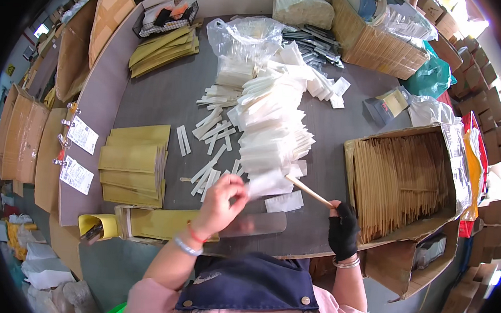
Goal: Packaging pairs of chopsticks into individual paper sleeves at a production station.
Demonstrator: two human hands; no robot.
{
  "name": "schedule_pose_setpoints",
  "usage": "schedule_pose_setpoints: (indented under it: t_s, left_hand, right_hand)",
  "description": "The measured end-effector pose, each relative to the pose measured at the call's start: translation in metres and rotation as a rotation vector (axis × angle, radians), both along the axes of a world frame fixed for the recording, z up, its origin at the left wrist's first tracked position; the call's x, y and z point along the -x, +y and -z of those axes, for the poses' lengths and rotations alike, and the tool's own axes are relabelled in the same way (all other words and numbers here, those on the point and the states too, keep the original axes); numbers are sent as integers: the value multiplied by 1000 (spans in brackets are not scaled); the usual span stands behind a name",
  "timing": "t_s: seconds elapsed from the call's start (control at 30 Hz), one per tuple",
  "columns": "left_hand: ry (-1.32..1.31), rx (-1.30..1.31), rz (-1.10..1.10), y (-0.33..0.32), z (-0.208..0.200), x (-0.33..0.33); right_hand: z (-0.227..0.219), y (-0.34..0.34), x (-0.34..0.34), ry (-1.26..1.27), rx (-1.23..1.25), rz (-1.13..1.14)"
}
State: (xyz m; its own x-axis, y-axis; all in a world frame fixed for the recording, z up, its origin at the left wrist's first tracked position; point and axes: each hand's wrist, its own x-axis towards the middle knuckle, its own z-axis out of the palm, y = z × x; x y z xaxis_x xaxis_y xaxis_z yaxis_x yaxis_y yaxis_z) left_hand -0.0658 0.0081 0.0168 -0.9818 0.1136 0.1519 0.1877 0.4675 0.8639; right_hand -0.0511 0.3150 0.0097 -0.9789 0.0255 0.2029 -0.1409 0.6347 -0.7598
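Note:
My left hand (pixel 223 199) has its thumb and fingers pinched together at the edge of a thin white packet (pixel 269 184), which is blurred, at the near end of a large heap of white packets (pixel 273 120). My right hand (pixel 343 231), in a black fingerless glove, grips the near end of a long, narrow tan strip (pixel 311 191). The strip's far end points left toward the heap; whether it is a stick or an envelope seen edge-on I cannot tell. Another white packet (pixel 284 202) lies on the table between my hands.
A carton (pixel 456 218) of upright kraft envelopes stands at right. Yellow padded envelopes (pixel 132 163) lie stacked at left, with more (pixel 165 51) behind. Loose white strips (pixel 209 171) are scattered beside the heap. A clear plastic bag (pixel 243 35) and grey packets (pixel 312 42) sit at the back.

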Motion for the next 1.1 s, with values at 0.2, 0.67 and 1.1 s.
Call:
schedule_pose_setpoints:
  t_s: [0.2,0.67,1.1]
  left_hand:
    - [-46,488,209,-19,28,-53]
    - [-17,494,70,-22,24,-80]
    - [84,700,350,-23,20,-62]
  right_hand:
    - [24,-22,-1,-114,-127,-408]
    - [68,-63,-4,33,-160,-650]
    - [19,-101,-15,-2,-387,-622]
